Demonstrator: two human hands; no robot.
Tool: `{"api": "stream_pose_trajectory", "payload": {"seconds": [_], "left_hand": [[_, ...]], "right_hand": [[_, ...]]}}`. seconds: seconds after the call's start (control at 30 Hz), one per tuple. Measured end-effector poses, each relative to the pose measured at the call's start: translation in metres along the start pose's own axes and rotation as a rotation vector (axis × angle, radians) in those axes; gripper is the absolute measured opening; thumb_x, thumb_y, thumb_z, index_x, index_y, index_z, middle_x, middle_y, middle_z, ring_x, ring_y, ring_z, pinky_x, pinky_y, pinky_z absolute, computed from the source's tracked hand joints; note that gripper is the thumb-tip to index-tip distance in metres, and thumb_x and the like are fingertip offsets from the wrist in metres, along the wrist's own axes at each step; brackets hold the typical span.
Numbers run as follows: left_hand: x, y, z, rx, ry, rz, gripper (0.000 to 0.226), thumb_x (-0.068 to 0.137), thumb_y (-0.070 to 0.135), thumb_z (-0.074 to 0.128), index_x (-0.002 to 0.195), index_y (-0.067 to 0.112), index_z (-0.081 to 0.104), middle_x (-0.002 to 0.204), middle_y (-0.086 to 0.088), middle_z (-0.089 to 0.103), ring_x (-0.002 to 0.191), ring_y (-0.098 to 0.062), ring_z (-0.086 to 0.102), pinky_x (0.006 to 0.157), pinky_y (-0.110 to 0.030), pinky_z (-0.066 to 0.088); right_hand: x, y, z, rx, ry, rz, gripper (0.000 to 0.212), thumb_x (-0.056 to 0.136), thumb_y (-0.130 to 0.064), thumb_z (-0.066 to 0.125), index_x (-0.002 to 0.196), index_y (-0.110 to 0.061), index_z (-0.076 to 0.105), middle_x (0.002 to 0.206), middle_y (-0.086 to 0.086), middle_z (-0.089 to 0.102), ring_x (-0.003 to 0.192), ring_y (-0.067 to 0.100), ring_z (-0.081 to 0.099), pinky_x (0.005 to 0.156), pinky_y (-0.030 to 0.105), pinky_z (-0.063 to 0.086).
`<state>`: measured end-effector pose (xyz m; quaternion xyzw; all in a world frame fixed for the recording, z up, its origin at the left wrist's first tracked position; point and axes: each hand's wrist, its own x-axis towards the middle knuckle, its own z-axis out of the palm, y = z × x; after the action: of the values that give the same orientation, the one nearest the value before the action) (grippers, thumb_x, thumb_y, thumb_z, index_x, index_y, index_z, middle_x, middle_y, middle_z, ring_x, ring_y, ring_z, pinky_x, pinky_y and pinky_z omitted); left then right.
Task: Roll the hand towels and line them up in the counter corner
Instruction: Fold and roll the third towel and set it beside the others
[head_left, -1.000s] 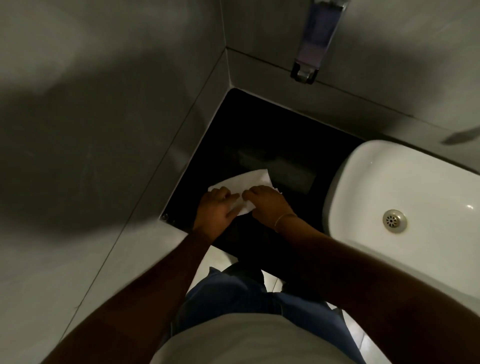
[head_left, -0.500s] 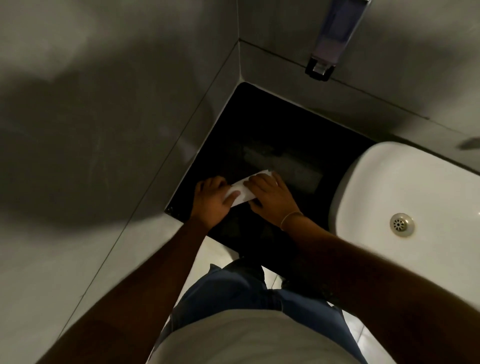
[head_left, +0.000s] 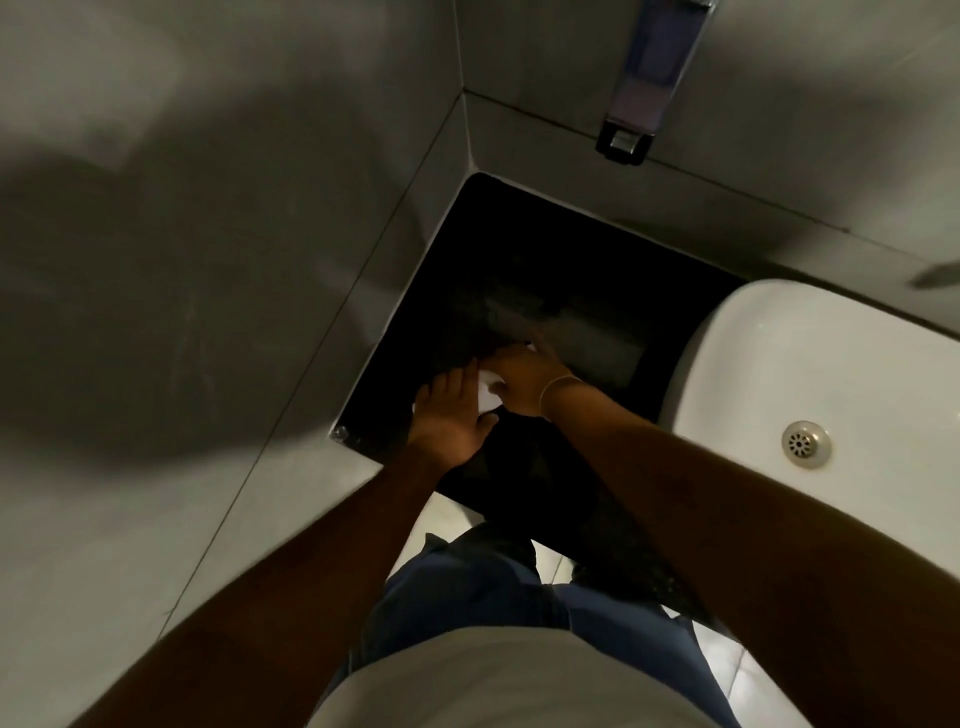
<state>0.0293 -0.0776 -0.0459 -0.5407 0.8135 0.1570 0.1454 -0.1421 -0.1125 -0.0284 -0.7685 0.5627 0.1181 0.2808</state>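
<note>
A white hand towel (head_left: 487, 393), mostly covered, lies bunched on the black worktop (head_left: 519, 270) near its front-left edge.

We see a white basin (head_left: 810, 374) at the right with a metal drain (head_left: 805, 444) in it, a dispenser (head_left: 652, 78) mounted on the grey tiled wall (head_left: 208, 208), and pale floor tiles (head_left: 452, 519) below.
</note>
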Motion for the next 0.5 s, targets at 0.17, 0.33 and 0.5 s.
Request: {"api": "stream_pose_trajectory", "payload": {"seconds": [0.17,0.33,0.5], "left_hand": [[0.008,0.004,-0.006,0.085,-0.055,-0.038,0.081,0.097,0.056,0.049,0.158,0.013,0.02,0.148,-0.014,0.044,0.129,-0.033,0.047,0.104,-0.046,0.042],[-0.004,-0.003,-0.008,-0.39,-0.066,-0.173,0.071,0.089,0.051,0.067,0.146,0.019,0.042,0.139,-0.01,0.056,0.124,-0.032,0.058,0.1,-0.045,0.052],[-0.018,0.029,-0.031,-1.003,-0.018,-0.475,0.073,0.081,0.04,0.082,0.142,0.014,0.05,0.134,-0.014,0.063,0.118,-0.034,0.063,0.101,-0.048,0.053]], "right_hand": [[-0.004,-0.009,0.01,-0.005,0.129,0.061,0.051,0.097,-0.04,0.053,0.147,-0.033,0.047,0.154,-0.005,0.047,0.149,0.021,0.031,0.124,0.055,-0.001],[-0.053,-0.021,0.022,0.341,0.557,0.279,0.066,0.094,-0.04,0.063,0.153,-0.026,0.037,0.16,0.003,0.033,0.149,0.025,0.028,0.125,0.045,0.022],[-0.124,-0.044,0.035,1.224,0.58,0.448,0.051,0.082,-0.052,0.074,0.125,-0.049,0.047,0.129,-0.017,0.052,0.12,0.005,0.057,0.093,0.018,0.051]]}}
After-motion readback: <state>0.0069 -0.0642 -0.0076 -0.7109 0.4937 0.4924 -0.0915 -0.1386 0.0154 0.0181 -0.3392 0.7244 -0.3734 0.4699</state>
